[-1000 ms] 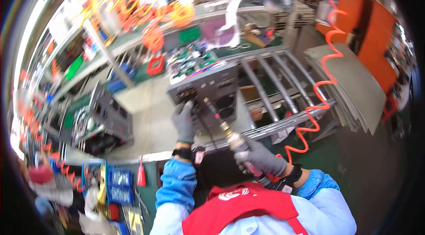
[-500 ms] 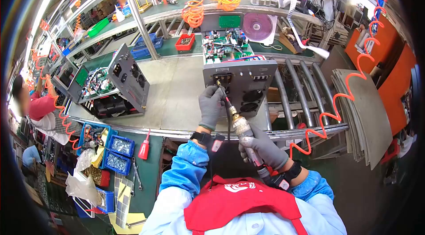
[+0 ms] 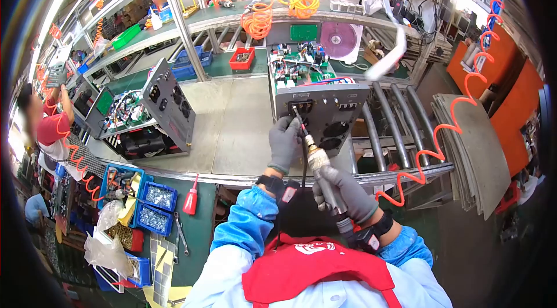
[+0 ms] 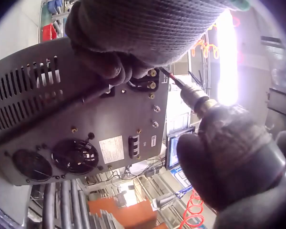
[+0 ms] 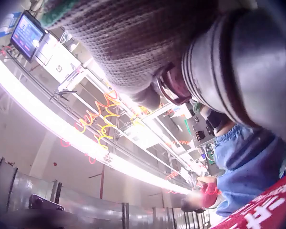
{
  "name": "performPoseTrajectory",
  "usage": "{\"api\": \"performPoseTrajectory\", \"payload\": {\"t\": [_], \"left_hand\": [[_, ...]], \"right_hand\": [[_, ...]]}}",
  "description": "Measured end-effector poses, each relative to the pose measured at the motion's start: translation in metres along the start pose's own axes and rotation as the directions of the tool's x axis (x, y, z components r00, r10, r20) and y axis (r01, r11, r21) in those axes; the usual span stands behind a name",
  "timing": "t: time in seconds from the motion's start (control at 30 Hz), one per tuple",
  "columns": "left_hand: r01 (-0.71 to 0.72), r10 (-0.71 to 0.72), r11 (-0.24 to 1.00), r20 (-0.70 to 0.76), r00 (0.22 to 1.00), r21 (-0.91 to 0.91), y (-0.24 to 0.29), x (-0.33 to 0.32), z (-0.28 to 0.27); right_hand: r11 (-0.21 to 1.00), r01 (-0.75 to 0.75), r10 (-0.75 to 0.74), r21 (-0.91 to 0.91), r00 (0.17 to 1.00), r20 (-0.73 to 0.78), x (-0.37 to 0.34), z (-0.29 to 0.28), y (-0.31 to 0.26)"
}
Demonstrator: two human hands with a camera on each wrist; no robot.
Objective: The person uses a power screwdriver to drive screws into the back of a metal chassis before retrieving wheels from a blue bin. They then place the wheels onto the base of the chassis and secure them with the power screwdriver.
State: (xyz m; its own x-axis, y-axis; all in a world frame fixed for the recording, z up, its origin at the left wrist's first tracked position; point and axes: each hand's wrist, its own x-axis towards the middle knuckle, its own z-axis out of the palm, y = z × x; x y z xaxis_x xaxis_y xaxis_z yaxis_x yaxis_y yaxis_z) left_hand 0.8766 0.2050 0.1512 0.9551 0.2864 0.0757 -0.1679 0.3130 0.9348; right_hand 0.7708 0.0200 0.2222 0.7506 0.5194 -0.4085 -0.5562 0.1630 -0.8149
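Observation:
A grey metal chassis with exposed circuit boards on top stands at the table's right end, its panel facing me. My gloved right hand grips a power screwdriver, fingers wrapped round its body. The screwdriver's thin bit reaches the panel's terminal block. Right beside the bit, my gloved left hand has its fingers curled at the terminals. They hold a black cable that runs down across the panel. Brass terminal studs show just past the fingertips in the left wrist view.
A second open chassis sits on the table's left. Metal rollers and a coiled orange hose lie to the right. Blue bins of screws, a red bottle and wrenches are at lower left. Another person stands far left.
The screwdriver's bit has moved left and up across the panel to the terminal block beside my left hand. In the last half second, both hands keep nearly the same place at the panel.

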Motion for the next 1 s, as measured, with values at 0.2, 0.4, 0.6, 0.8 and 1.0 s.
{"api": "performPoseTrajectory", "payload": {"t": [0.2, 0.4, 0.6, 0.8, 1.0], "left_hand": [[-0.115, 0.109, 0.986, 0.055, 0.993, 0.122, -0.005, 0.008, -0.008], [-0.087, 0.081, 0.993, 0.065, 0.995, 0.083, -0.007, 0.011, -0.010], [-0.097, 0.095, 0.995, 0.062, 0.994, 0.027, -0.004, 0.010, -0.009], [-0.197, 0.180, 0.952, 0.092, 0.979, 0.234, -0.011, 0.015, -0.021], [-0.460, 0.537, 0.766, -0.052, 0.842, 0.449, 0.005, 0.042, -0.032]], "right_hand": [[0.972, -0.065, 0.067, 0.225, 0.998, 0.001, 0.000, 0.022, -0.001], [0.991, -0.031, 0.045, 0.128, 0.993, -0.108, 0.001, 0.045, 0.002], [0.991, -0.003, 0.021, 0.134, 0.991, -0.131, 0.002, 0.059, 0.001], [0.999, -0.018, 0.015, -0.040, 0.996, -0.085, -0.020, 0.056, 0.003], [0.918, 0.092, -0.248, -0.386, 0.893, -0.375, -0.077, -0.044, 0.029]]}}
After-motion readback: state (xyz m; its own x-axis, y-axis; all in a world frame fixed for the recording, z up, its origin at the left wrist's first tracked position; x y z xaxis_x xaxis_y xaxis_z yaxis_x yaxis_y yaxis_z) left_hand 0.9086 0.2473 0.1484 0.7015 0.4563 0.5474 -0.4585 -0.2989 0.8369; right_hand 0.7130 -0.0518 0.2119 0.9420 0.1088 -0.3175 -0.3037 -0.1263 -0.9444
